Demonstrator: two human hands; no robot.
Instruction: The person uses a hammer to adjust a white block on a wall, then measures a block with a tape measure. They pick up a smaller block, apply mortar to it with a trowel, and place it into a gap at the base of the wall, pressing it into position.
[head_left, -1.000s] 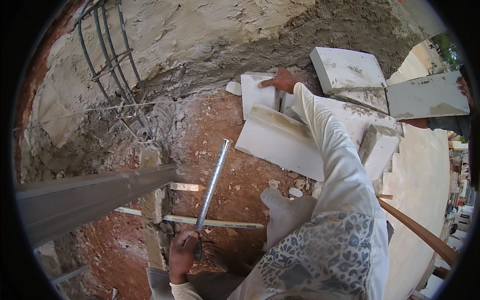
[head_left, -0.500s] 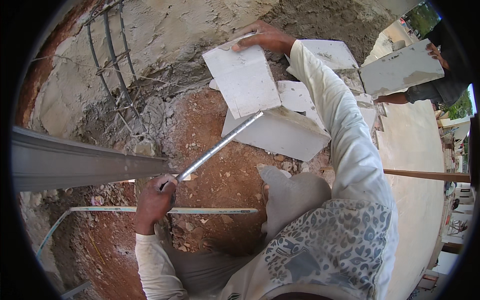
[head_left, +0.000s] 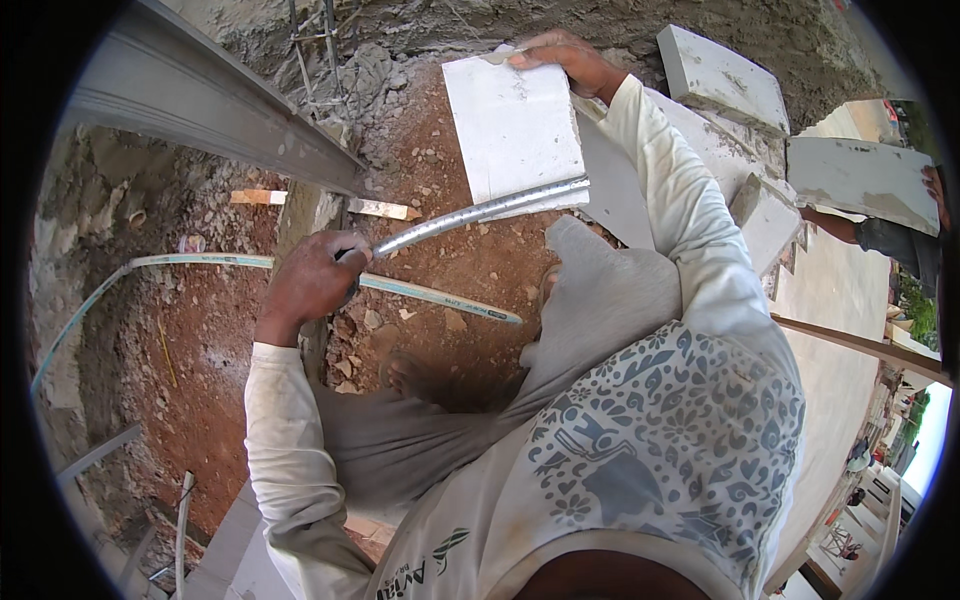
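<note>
My right hand [head_left: 568,62] grips the far upper edge of a white lightweight concrete block [head_left: 520,125], fingers curled over it. The block stands tilted, broad face toward me. My left hand [head_left: 318,272] is closed around the near end of a long, narrow silver metal bar [head_left: 470,213]; its exact kind is unclear, and my fist hides that end. The bar slants up to the right and looks slightly bowed. Its far end lies across the lower edge of the block. Another white block [head_left: 615,190] lies behind, partly covered by my right sleeve.
A grey metal beam [head_left: 225,90] slants in from the upper left. A pale blue pipe [head_left: 440,297] crosses the red soil. More white blocks [head_left: 725,80] lie at the far right, where another person's hands hold a block [head_left: 862,183]. Rebar [head_left: 328,45] stands by the rough wall.
The view has shifted and turned. The bar's far end now crosses the block's lower edge instead of meeting its corner. Both hands keep their holds.
</note>
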